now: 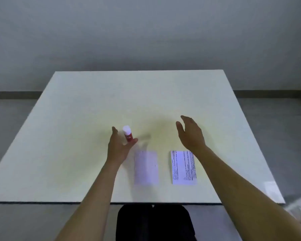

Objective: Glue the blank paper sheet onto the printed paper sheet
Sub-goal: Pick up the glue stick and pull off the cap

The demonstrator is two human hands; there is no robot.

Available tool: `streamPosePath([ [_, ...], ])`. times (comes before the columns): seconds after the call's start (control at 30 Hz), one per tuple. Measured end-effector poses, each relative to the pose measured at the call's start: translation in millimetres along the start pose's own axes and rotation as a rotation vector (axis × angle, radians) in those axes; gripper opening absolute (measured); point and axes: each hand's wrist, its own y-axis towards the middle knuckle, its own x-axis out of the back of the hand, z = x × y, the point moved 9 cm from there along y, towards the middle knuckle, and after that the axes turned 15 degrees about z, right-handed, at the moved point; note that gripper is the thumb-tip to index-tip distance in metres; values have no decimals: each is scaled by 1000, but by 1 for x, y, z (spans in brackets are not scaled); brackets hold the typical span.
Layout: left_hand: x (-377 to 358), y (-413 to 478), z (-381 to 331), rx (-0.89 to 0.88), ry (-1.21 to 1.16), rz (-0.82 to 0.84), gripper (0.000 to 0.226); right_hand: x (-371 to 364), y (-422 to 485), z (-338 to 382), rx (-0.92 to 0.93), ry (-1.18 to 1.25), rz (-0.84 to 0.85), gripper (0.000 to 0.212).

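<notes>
Your left hand (119, 145) is spread wide beside the standing glue stick (127, 133), touching nothing yet; your right hand (191, 134) is spread too. Bump it and it could tip over. The blank sheet (146, 167) and printed sheet (183, 167) lie apart on the worktop (76, 119).

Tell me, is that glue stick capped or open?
Capped: the glue stick shows its white cap on the red body, standing upright by the open left hand.

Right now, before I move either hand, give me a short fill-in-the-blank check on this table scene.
1. The red glue stick with the white cap stands beside the ___ hand.
2. The printed paper sheet lies to the ___ of the blank paper sheet.
3. The right hand holds ___.

Missing: left; right; nothing
</notes>
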Motion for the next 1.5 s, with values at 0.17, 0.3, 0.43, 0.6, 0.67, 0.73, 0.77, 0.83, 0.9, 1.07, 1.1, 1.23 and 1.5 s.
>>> streamPosePath([
  [0.17,-4,23,-6,-215,74,-199,58,-9,4,1,169,56,-189,45],
  [0.3,-1,-6,-20,-362,123,-343,14,-12,-38,11,289,109,-324,43],
  [0.43,-8,-50,-59,-577,259,-325,18,-3,-67,43,352,276,-225,49],
  [0.6,-16,-89,-92,-733,580,-376,36,-16,-66,76,185,538,101,74],
  [0.67,-16,-94,-94,-732,647,-394,39,-14,-68,81,195,525,96,65],
  [0.73,-15,-96,-93,-714,690,-381,42,-16,-70,88,274,527,158,42],
  [0.77,-15,-96,-93,-707,706,-369,44,-16,-71,92,331,543,200,29],
  [0.83,-13,-95,-93,-699,720,-347,47,-15,-75,98,432,556,267,13],
  [0.9,-13,-95,-94,-685,745,-335,50,-14,-75,98,437,535,266,25],
  [1.07,-21,-95,-96,-694,664,-231,36,-9,-72,92,347,458,169,35],
  [1.1,-21,-94,-95,-699,617,-195,26,-8,-72,93,368,471,161,26],
  [1.23,-18,-89,-89,-676,524,-105,17,0,-73,97,472,490,187,20],
  [1.5,-2,-94,-93,-718,325,-76,20,11,-75,95,442,475,162,14],
])
